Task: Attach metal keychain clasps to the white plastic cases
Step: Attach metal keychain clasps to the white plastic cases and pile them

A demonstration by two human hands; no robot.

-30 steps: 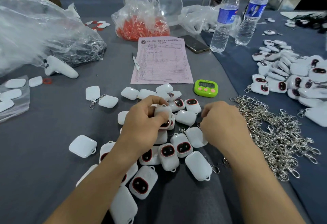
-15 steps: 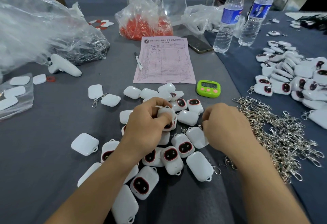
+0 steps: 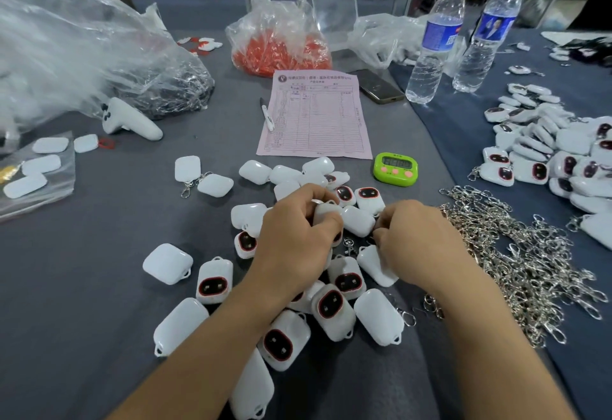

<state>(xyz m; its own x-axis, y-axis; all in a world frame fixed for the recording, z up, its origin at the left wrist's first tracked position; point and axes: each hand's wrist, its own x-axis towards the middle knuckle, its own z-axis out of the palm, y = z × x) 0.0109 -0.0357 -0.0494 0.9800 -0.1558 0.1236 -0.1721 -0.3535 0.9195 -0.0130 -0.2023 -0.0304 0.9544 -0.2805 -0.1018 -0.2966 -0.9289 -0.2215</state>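
Left hand curled round one white case, centre of scene, above the loose cases. Right hand curled just beside; can't tell what, if anything, it holds. Clasps heaped right. Case prob. light, stiff, slippy: grip flat sides, leave loop end free.

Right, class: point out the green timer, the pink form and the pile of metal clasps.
green timer [image 3: 395, 168], head view, centre of its front.
pink form [image 3: 316, 118], head view, middle of the sheet.
pile of metal clasps [image 3: 525, 259], head view, centre of the heap.
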